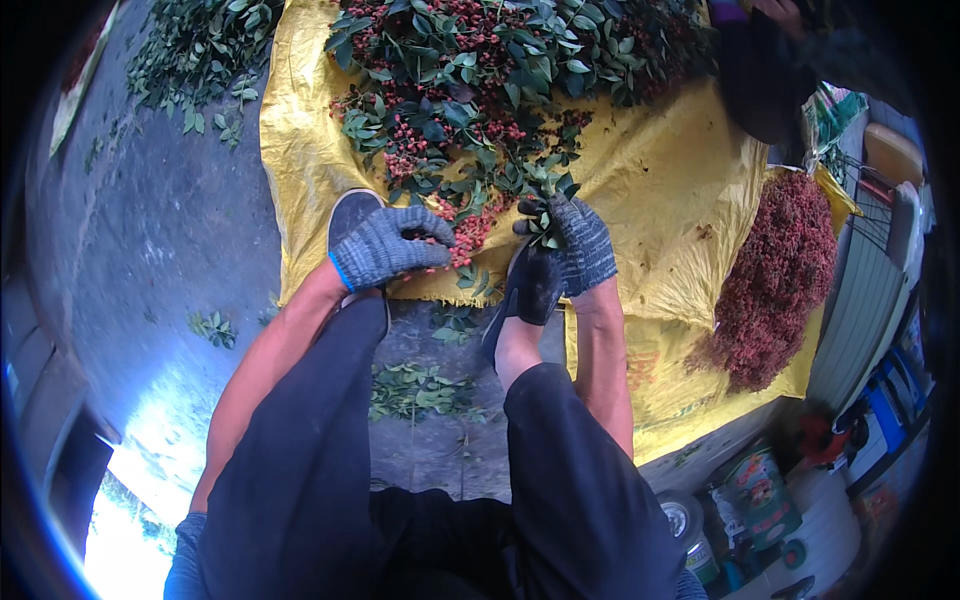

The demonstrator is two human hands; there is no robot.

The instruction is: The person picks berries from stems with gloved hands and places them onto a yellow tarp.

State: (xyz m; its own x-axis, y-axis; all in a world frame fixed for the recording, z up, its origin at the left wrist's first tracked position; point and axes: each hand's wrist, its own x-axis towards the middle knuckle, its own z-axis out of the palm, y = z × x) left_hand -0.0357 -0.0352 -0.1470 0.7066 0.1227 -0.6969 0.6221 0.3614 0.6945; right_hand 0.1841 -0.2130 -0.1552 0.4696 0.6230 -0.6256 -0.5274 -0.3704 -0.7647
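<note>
My left hand (394,247), in a grey knitted glove, curls at the edge of a cluster of red berries (471,232); whether it grips a stem cannot be told. My right hand (574,240), in a matching glove, is closed around green leaves (546,227), just right of the berries. Both hands are above the near edge of a yellow woven sheet (660,187). A large heap of leafy branches with red berries (465,82) lies on the sheet beyond them.
Dense picked red berries (780,285) lie at the right on yellow sacking. Green leaves (420,391) are on the floor between my legs, and a leaf pile (202,52) is at upper left. Another person's dark-clothed limb (761,90) shows at upper right. A small wheel (679,517) stands at lower right.
</note>
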